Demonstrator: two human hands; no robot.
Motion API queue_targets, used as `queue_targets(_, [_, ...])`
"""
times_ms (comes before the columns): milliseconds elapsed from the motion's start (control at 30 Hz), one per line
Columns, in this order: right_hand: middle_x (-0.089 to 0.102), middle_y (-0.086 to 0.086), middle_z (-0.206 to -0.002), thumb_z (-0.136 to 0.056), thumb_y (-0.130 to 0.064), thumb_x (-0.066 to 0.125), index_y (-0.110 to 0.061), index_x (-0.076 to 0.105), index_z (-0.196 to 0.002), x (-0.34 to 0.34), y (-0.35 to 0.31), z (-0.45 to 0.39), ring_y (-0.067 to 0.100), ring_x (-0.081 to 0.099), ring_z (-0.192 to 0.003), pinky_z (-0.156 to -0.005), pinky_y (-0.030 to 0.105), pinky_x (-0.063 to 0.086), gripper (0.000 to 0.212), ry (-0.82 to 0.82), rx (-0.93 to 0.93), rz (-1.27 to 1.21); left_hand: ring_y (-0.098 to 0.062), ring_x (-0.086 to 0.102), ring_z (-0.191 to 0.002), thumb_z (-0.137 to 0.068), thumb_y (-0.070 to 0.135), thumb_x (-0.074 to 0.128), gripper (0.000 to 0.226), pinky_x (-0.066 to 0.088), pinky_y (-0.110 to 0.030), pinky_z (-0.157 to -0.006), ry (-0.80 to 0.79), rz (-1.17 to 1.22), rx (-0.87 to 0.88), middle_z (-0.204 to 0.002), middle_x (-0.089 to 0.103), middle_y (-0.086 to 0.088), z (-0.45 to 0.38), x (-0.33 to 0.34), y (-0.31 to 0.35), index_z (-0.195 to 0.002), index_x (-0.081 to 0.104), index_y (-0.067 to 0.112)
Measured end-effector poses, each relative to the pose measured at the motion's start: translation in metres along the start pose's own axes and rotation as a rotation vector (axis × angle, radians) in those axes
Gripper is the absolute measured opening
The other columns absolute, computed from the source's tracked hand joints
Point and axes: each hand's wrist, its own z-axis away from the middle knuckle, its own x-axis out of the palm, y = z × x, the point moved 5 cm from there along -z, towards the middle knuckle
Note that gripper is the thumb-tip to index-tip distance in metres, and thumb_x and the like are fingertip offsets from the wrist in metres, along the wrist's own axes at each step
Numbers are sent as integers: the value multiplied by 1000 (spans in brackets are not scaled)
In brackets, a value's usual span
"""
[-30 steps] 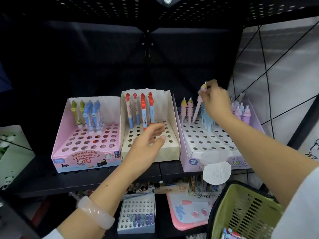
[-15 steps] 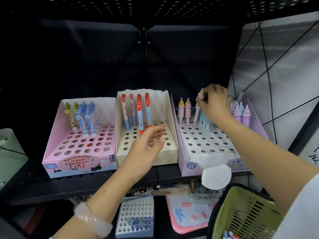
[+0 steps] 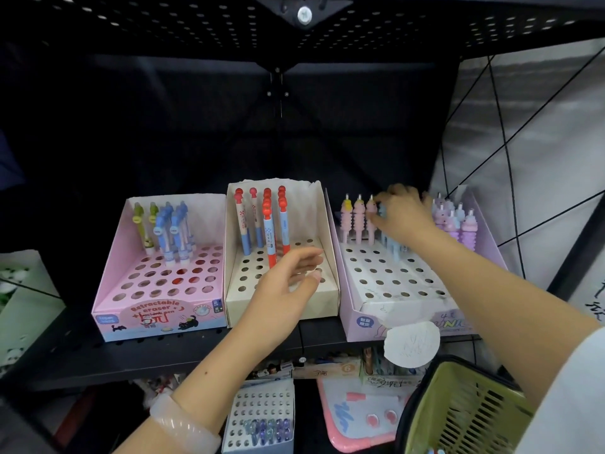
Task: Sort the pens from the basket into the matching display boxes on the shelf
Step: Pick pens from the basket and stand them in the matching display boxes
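Three display boxes stand on the black shelf (image 3: pixel 82 355): a pink box (image 3: pixel 108 290) with green and blue pens, a cream box (image 3: pixel 327 224) with red-capped pens, and a lilac box (image 3: pixel 363 309) with pink, blue and purple ribbed pens. My right hand (image 3: pixel 404 214) reaches into the lilac box's back row, fingers pinched on a pink ribbed pen (image 3: pixel 371 221) that stands upright beside two like it. My left hand (image 3: pixel 288 285) hovers over the cream box, fingers apart and holding nothing. The green basket (image 3: pixel 465 411) sits at the lower right under my right forearm.
A round white tag (image 3: pixel 412 344) hangs off the lilac box's front. On the lower shelf sit a small white pen box (image 3: pixel 262 417) and a pink board (image 3: pixel 353 417). A perforated black shelf (image 3: pixel 294 24) runs overhead. A green carton (image 3: pixel 23 290) stands at far left.
My right hand has come down with the pink pen from a tilted hold above the lilac box, and the pen now stands upright in the back row. My left hand has barely moved.
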Motion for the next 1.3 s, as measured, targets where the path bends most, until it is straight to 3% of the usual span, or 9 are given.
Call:
queue_targets(200, [54,12,-125,-90,-14,54,-8,60,-120,-34,-14,51,29,45,-117,-98,29,30,30,209,-231,-321,7,55,-104,-93,11,49,31,41,-7,-88,-31,67,-8,-110,62,17,14,17,10,-104,55,39])
queue_targets(300, [61,8,-109,-90,-8,54,-6,65,-107,-58,-10,104,17,54,-101,-87,14,35,20,242,-317,-518,2,59,-102,-93,11,50,28,45,-12,-89,-93,125,-15,-102,66,16,41,42,10,-101,58,37])
queue_targets(467, [63,-9,-89,-91,-12,54,-21,63,-98,-46,24,204,6,60,-71,-67,9,43,15,39,-269,-703,-1,64,-90,-92,2,51,28,48,-15,-83,-167,217,-46,-89,70,15,90,94,-8,-95,61,28])
queue_targets(567, [67,1,-86,-90,-11,57,-14,66,-101,5,53,252,11,59,-74,-65,12,40,15,-131,-200,-586,0,60,-92,-93,4,50,29,47,-18,-86,-274,163,-107,-93,64,15,110,129,-26,-93,58,32])
queue_targets(733, [66,0,-104,-92,-16,52,-14,58,-118,116,103,313,15,62,-89,-72,21,43,26,-528,-81,-365,17,49,-91,-96,17,47,19,35,2,-80,-442,-73,-102,-100,55,24,129,175,-52,-104,58,30])
queue_targets(900, [54,13,-129,-93,-24,50,-14,39,-138,200,138,347,27,54,-111,-87,38,48,47,-832,-50,-104,-1,45,-112,-98,22,43,27,28,-2,-83,-561,-318,-13,-122,56,7,132,201,-65,-120,57,20])
queue_targets(967, [45,13,-137,-92,-23,50,-16,31,-142,222,143,349,29,45,-121,-95,38,44,54,-850,-68,-42,-3,44,-116,-98,23,42,28,27,-6,-86,-558,-346,5,-124,56,7,132,202,-67,-121,57,21])
queue_targets(1100, [28,11,-144,-87,-28,55,-20,19,-146,250,145,348,30,24,-133,-101,42,32,70,-844,-51,47,15,40,-101,-97,20,46,24,25,8,-82,-502,-255,-44,-111,55,16,131,198,-70,-116,60,22])
queue_targets(1300, [38,12,-131,-91,-28,49,-9,30,-138,265,141,351,30,33,-119,-93,39,31,54,-670,-95,322,25,44,-95,-94,17,50,21,29,5,-82,-461,-215,-67,-97,52,32,129,198,-71,-110,64,20])
